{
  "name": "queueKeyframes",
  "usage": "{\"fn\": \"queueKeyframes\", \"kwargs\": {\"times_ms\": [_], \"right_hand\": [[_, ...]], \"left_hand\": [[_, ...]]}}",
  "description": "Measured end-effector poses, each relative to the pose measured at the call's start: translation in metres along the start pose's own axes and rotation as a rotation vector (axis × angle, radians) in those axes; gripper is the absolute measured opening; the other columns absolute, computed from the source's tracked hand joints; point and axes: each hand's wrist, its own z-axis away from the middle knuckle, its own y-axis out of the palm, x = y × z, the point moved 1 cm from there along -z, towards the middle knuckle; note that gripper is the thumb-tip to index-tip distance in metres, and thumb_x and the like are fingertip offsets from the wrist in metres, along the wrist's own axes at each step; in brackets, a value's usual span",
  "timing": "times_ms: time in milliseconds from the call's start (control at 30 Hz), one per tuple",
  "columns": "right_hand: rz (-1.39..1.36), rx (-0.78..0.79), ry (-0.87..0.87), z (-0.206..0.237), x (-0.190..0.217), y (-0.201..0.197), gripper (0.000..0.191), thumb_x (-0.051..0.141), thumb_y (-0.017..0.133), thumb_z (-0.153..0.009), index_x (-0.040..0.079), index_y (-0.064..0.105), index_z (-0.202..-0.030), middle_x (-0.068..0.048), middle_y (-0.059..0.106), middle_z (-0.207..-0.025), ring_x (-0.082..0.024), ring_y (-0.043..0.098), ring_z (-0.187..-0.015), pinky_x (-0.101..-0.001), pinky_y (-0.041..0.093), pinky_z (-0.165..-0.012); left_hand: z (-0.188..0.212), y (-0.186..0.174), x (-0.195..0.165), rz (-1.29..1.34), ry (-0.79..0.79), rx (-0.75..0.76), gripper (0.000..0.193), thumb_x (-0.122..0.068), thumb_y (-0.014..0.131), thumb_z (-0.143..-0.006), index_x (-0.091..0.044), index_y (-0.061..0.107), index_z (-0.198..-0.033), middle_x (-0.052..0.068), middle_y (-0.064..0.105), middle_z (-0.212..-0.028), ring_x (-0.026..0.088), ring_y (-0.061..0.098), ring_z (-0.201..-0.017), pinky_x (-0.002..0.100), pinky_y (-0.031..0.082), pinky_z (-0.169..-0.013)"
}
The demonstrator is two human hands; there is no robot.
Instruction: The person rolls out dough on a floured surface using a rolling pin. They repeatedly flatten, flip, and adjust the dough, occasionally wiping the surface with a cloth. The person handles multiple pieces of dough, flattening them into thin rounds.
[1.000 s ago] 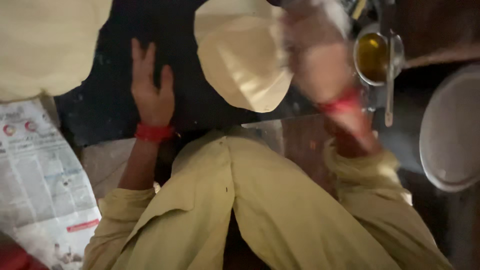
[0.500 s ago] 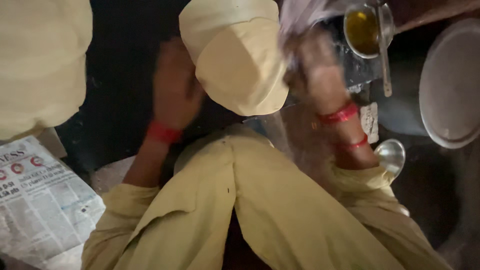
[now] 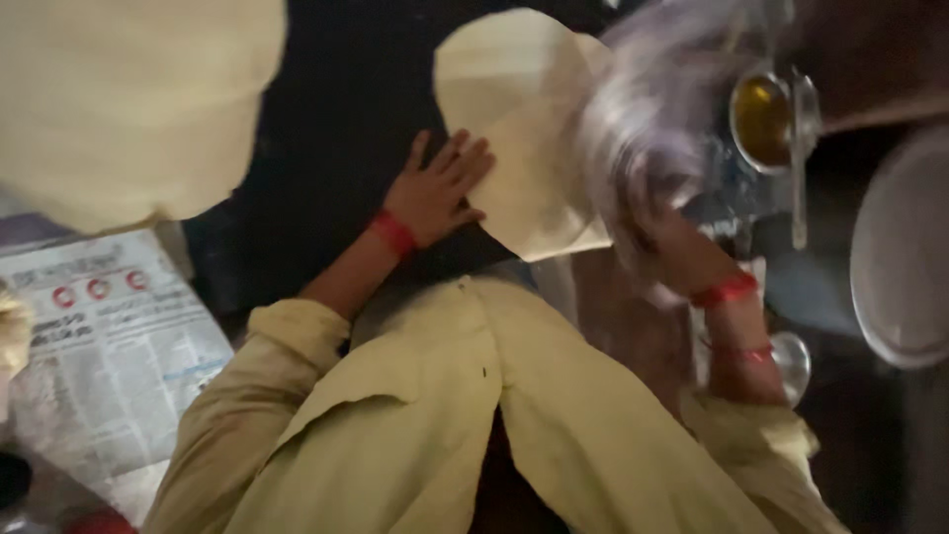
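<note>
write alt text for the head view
A left hand lies flat by a pale dough sheet on a dark surface, while the right hand is blurred over its edge. Nearby are an oil bowl and a newspaper.

Dim floor-level cooking spot, thin rolled flatbread [image 3: 524, 129] on dark griddle [image 3: 336, 148], oil bowl [image 3: 763, 119], steel plate [image 3: 905, 257], newspaper [image 3: 99, 346]

Dim light falls on a dark floor [image 3: 326, 148], with a newspaper [image 3: 109, 346] spread at its left edge.
</note>
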Motion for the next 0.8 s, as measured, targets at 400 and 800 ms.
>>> {"fn": "queueKeyframes", "kwargs": {"times_ms": [400, 800], "right_hand": [[0.247, -0.819, -0.210, -0.111, 0.095, -0.055, 0.045, 0.000, 0.074, -0.082, 0.005, 0.065, -0.126, -0.017, 0.070, -0.111, -0.037, 0.069, -0.097, -0.0481, 0.057, -0.083], [-0.011, -0.862, -0.063, -0.131, -0.099, 0.081, 0.021, -0.003, 0.064, -0.093, 0.002, 0.074, -0.111, -0.019, 0.072, -0.108, -0.040, 0.068, -0.099, -0.0484, 0.055, -0.088]], "left_hand": [[-0.017, 0.008, -0.021, 0.018, -0.180, -0.022, 0.070, -0.046, 0.054, -0.101, -0.008, 0.040, -0.158, 0.015, 0.034, -0.166, 0.029, 0.023, -0.156, 0.062, 0.018, -0.120], [-0.018, 0.022, -0.033, 0.098, -0.296, -0.591, 0.028, -0.018, 0.069, -0.099, -0.001, 0.063, -0.120, 0.013, 0.060, -0.113, 0.032, 0.056, -0.105, 0.043, 0.045, -0.095]]}}
